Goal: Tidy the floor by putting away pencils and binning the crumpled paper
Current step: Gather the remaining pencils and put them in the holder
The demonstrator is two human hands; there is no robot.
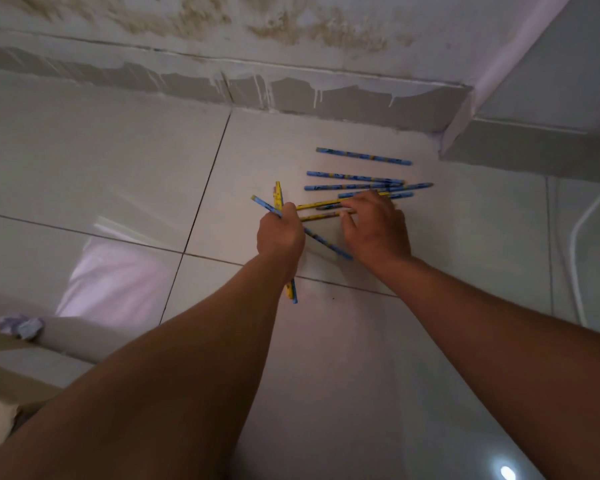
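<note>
The left hand (280,233) gripped a bundle of pencils (278,199). The right hand (374,225) pinched a yellow pencil (321,203) on the tiled floor (118,168). Blue pencils (362,155) lay beyond. Crumpled paper (23,325) sat far left.

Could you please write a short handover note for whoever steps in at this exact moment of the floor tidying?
Left hand: grips a small bunch of pencils, blue and yellow, gathered so far.
Right hand: fingers down on the yellow pencils on the floor tile; whether it has pinched one is unclear.
Still loose on the tile: several blue pencils near the wall.
Crumpled paper: lies at the far left, beside a cardboard box, not binned.
Left: gather the remaining pencils, put them away, bin the paper.
</note>
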